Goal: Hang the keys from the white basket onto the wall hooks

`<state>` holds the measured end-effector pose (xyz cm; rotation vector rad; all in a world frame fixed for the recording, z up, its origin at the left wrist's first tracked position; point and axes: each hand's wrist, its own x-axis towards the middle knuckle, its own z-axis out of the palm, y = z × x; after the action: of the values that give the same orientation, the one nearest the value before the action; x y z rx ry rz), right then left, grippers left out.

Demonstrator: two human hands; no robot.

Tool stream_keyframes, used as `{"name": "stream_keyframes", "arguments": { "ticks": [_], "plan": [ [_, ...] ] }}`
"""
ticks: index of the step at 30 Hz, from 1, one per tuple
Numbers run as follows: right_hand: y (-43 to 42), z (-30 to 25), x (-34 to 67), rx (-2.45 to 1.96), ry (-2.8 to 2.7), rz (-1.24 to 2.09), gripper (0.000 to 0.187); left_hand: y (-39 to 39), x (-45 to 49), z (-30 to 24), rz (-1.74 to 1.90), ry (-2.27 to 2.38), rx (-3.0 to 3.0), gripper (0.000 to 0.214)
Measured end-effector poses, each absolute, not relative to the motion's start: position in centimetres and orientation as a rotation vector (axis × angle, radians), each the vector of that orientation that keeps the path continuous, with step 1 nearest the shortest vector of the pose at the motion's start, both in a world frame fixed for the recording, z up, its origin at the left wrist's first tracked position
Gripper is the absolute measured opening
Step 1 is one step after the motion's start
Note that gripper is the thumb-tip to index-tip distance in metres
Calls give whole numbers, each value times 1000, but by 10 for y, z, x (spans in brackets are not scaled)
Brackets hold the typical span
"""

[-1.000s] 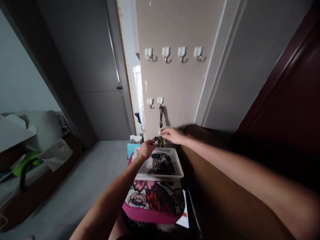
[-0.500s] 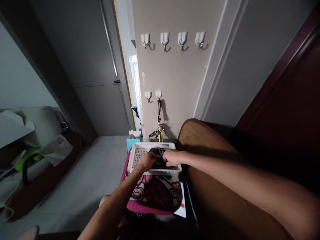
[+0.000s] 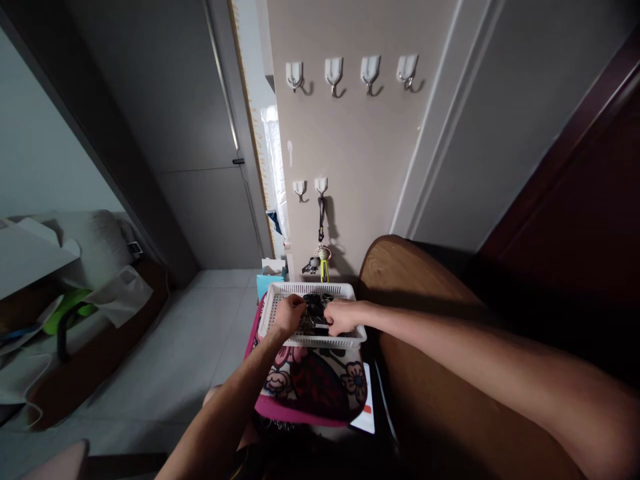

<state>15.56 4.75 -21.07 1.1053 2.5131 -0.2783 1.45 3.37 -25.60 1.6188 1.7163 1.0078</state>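
Both my hands are inside a white perforated basket (image 3: pixel 276 299) that rests on a flower-patterned pink cushion (image 3: pixel 310 390). My left hand (image 3: pixel 289 315) is curled over a dark heap of keys (image 3: pixel 315 308) in the basket. Just to its right, my right hand (image 3: pixel 341 317) is also closed on that heap; what each grips is hidden. On the beige wall above, a key bunch on a black strap (image 3: pixel 321 245) hangs from the lower right hook (image 3: pixel 321 185). The lower left hook (image 3: pixel 299 188) and the upper row of hooks (image 3: pixel 351 69) are bare.
A rounded wooden table edge (image 3: pixel 400 280) lies under my right arm. A grey door (image 3: pixel 200 147) stands to the left of the wall. A teal box (image 3: pixel 267 280) sits on the floor behind the basket. A sofa with bags (image 3: pixel 85 293) is at far left.
One second ago both hands were up at the hanging key bunch. They have dropped into the basket and now close on the keys there; the hung bunch stays on its hook.
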Motion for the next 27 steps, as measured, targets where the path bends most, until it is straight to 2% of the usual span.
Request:
{"name": "stream_keyframes", "arguments": {
  "ticks": [5, 19, 27],
  "plan": [
    [54, -198, 160, 1221, 2560, -272, 16, 35, 11, -257, 1138, 1641, 1534, 14],
    [68, -175, 173, 1231, 2426, -425, 16, 33, 6, -254, 1377, 1687, 1335, 13],
    [55, -176, 166, 1235, 2392, -223, 11, 35, 4, -257, 1480, 1558, 1222, 16]
  ]
}}
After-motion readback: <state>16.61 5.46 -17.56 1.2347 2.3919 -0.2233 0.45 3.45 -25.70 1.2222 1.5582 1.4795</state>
